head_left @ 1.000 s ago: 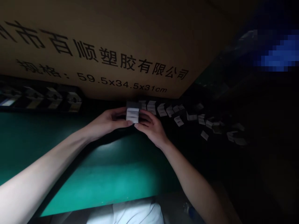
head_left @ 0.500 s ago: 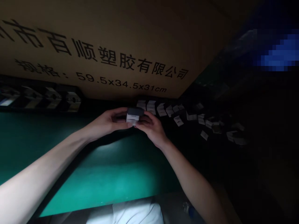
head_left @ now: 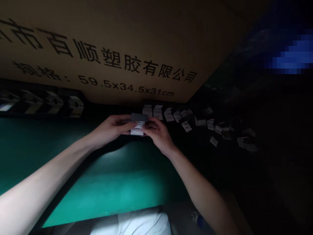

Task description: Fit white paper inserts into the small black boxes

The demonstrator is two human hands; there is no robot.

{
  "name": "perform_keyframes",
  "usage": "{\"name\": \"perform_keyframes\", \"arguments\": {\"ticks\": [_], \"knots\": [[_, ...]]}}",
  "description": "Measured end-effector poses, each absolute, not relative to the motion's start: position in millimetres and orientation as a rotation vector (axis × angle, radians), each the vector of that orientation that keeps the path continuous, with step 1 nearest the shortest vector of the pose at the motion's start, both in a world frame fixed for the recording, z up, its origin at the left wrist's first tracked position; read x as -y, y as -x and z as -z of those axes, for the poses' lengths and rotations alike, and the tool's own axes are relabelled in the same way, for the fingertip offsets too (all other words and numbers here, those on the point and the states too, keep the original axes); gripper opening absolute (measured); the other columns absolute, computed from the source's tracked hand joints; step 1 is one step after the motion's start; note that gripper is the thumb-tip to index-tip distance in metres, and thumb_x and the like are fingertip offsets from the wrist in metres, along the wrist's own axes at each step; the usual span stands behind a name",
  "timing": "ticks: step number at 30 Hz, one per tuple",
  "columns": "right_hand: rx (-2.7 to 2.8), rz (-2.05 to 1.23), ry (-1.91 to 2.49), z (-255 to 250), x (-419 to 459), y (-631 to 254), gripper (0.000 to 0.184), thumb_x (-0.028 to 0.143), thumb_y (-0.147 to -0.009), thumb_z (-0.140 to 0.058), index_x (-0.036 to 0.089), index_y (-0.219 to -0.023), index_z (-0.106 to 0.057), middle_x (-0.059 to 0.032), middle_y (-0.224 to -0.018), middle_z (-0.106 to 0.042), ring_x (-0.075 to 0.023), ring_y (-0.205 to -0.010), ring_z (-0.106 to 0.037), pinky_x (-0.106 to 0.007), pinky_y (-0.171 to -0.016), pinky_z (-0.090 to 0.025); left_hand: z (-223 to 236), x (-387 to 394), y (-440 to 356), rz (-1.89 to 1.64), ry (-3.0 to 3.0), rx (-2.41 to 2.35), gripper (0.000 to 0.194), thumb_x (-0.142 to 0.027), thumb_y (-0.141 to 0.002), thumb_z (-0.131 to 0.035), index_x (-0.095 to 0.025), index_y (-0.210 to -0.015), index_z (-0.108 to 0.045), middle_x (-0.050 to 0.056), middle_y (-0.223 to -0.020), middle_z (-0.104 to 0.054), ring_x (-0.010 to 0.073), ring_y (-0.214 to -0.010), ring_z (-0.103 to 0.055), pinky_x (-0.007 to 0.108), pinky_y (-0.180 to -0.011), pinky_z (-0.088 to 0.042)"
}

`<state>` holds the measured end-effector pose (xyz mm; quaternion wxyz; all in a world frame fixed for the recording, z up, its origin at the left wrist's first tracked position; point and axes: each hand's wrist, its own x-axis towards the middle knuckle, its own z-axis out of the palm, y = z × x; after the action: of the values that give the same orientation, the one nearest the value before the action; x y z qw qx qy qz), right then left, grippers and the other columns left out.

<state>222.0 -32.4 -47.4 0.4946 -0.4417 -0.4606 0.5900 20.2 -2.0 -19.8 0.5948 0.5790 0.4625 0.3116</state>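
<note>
Between both hands, over the green table (head_left: 114,176), is a small ring box (head_left: 137,131) with a dark grey lid and a white slotted inside facing me. My left hand (head_left: 113,127) grips its left side, the thumb lying on the white part. My right hand (head_left: 157,130) closes on its right side, thumb at the front and fingers partly hidden behind. To the right of my right hand lie several similar small boxes (head_left: 168,115) with white insides, some in a row and others scattered.
A large printed cardboard box (head_left: 137,42) stands behind the hands. Several bigger dark open boxes (head_left: 75,106) with pale insides line up at the left. The right side is very dark, and a blue patch (head_left: 293,55) shows at the upper right.
The ring box has tipped so more of its white inside faces me. My left thumb has moved up from its lower edge onto the white part. Both arms stay nearly in place.
</note>
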Motion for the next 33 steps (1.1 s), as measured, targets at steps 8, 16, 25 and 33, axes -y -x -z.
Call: {"name": "perform_keyframes", "arguments": {"ticks": [8, 16, 25, 33], "knots": [[1.128, -1.416, 1.106, 46, 33, -222, 0.043, 0.047, -0.067, -0.090, 0.024, -0.090, -0.061, 0.0015, -0.087, -0.069, -0.0176, -0.087, -0.070, -0.030, -0.073, -0.060, 20, 2, -20, -0.727, -1.367, -1.067, 0.037, -0.051, -0.075, -0.085, -0.023, -0.100, -0.086, 0.006, -0.092, -0.082, 0.0270, -0.090, -0.076, 0.034, -0.078, -0.066], [1.118, -1.423, 1.133, 46, 33, -220, 0.041, 0.051, -0.071, -0.086, 0.025, -0.091, -0.062, 0.0014, -0.084, -0.071, -0.0183, -0.085, -0.071, -0.030, -0.070, -0.060, 27, 1, -21, -0.744, -1.289, -1.035, 0.041, -0.055, -0.074, -0.087, -0.025, -0.103, -0.086, 0.007, -0.098, -0.084, 0.0282, -0.093, -0.078, 0.036, -0.083, -0.067], [1.124, -1.379, 1.181, 51, 34, -215, 0.045, 0.061, -0.074, -0.081, 0.023, -0.091, -0.064, 0.0000, -0.082, -0.071, -0.0166, -0.070, -0.068, -0.027, -0.052, -0.058, 32, -1, -21, -0.726, -1.276, -1.068, 0.040, -0.060, -0.078, -0.082, -0.023, -0.093, -0.087, 0.006, -0.090, -0.082, 0.0250, -0.087, -0.076, 0.028, -0.070, -0.062], [1.411, -0.829, 1.252, 52, 42, -216, 0.032, 0.046, -0.087, -0.075, 0.027, -0.111, -0.068, -0.0037, -0.104, -0.075, -0.0180, -0.086, -0.070, -0.029, -0.069, -0.058, 21, 2, -20, -0.585, -1.532, -1.153, 0.039, -0.056, -0.082, -0.075, -0.018, -0.076, -0.081, 0.001, -0.062, -0.066, 0.0145, -0.057, -0.055, 0.023, -0.051, -0.039]]}}
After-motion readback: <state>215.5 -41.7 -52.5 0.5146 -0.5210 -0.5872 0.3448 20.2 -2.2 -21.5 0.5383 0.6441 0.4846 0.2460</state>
